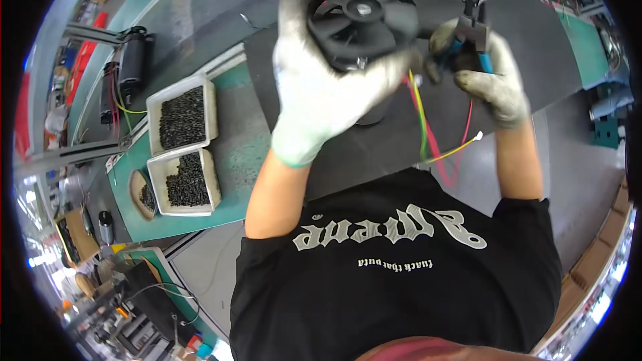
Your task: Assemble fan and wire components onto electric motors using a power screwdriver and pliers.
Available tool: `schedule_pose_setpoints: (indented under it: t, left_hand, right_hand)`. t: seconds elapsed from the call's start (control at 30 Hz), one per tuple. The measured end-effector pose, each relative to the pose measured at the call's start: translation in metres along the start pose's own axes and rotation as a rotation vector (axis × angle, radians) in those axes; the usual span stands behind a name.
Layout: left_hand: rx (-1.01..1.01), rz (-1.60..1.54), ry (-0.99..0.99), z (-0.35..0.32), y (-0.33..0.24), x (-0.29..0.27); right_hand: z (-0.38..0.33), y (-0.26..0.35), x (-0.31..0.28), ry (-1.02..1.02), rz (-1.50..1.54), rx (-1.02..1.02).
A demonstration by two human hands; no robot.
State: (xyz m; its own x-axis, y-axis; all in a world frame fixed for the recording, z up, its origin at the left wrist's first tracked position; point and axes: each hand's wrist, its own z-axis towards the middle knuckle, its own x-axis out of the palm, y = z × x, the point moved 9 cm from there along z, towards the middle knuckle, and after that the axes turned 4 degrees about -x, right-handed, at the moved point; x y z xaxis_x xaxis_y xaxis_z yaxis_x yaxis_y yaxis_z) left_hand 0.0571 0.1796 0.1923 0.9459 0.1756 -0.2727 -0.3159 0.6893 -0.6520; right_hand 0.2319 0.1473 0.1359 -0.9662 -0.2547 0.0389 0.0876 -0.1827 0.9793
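Observation:
My left hand point(321, 83), in a pale work glove, curls round the left and near rim of a black fan wheel point(364, 10). The wheel has several blades and a metal-centred hub, slightly blurred. Part of a dark round body point(374, 115) shows below that hand. Yellow-green and red wires point(421, 117) trail from beneath onto the dark mat. To the right, my gloved right hand point(491, 77) is closed round pliers point(473, 32) with blue handles, their dark jaws pointing away from me. The pliers are apart from the fan wheel.
Two white bins point(209, 113) of small black parts stand on the green bench at left, beside a small dish point(136, 194). Black cylindrical motors point(134, 60) with wires lie farther left. The dark mat point(548, 60) spans the bench under my hands.

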Motion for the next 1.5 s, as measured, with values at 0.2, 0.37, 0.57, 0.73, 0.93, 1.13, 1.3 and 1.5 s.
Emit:
schedule_pose_setpoints:
  t: [0.2, 0.37, 0.57, 0.73, 0.93, 1.13, 1.3, 1.5]
  left_hand:
    - [0.154, -0.393, 0.213, -0.028, -0.01, 0.002]
    - [0.279, -0.501, 0.194, -0.025, -0.025, -0.005]
    - [0.338, -0.185, 0.311, -0.028, -0.048, -0.009]
    - [0.355, -0.288, 0.215, -0.034, -0.032, -0.014]
    - [0.192, -0.54, 0.194, -0.032, -0.02, -0.008]
    - [0.258, -0.531, 0.244, -0.026, -0.01, -0.005]
    - [0.106, -0.144, 0.225, -0.015, -0.01, 0.032]
    - [0.024, -0.074, 0.415, -0.063, -0.025, 0.004]
  right_hand:
    - [0.02, 0.114, 0.022, 0.305, -1.221, -0.332]
    - [0.029, 0.13, 0.049, 0.473, -1.422, -0.295]
    - [0.035, 0.13, 0.061, 0.607, -1.468, -0.476]
    - [0.037, 0.129, 0.053, 0.486, -1.472, -0.587]
    - [0.012, -0.003, -0.093, -0.331, -1.416, -0.348]
    - [-0.044, -0.041, -0.043, -0.369, -0.912, -0.086]
    - [-0.026, -0.081, 0.038, -0.369, -0.408, -0.021]
    - [0.06, -0.099, -0.038, -0.407, -0.046, 0.061]
